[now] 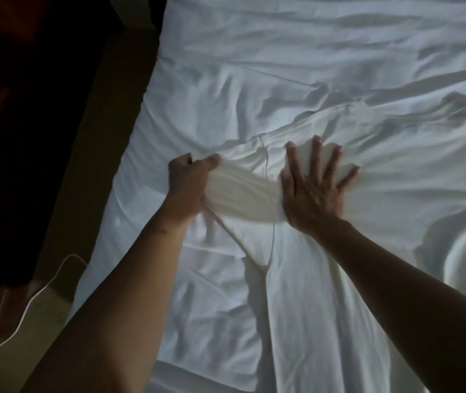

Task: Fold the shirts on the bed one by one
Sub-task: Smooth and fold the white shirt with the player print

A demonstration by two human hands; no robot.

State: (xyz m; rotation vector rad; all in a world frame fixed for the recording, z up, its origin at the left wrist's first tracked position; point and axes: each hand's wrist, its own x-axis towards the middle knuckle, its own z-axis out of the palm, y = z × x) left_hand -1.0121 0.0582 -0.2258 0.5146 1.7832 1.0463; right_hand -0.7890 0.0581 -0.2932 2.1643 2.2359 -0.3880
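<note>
Two bare forearms came in from the near edge of the view, over a bed point(282, 52) covered by a white, heavily creased sheet. Close by on the left, a strip of pale floor point(56, 321) showed in dim light, and a thin white cable point(31, 297) curved across it toward the side of the mattress. Beyond that strip stood a dark bulk point(13, 109), too deep in shadow to tell what it was.

A white shirt point(311, 293) lay on the sheet, its body running from the near edge up the middle of the bed. In places it was hard to tell from the bedding, since both were white. Farther up, a band of its cloth was pulled sideways and taut between the two hands.

At the left end of that band, the left hand point(187, 184) gripped the cloth, fingers curled round it in a fist and the thumb lying along the top. Just beside it, the right hand point(314, 191) lay palm down on the shirt with its fingers straight and fanned apart, pressing the fabric onto the mattress. The hands were near each other — joined by the stretched cloth.

Past the right fingertips the shirt's upper edge made a low ridge, and rumpled sheet ran on to the far edge of the view.
</note>
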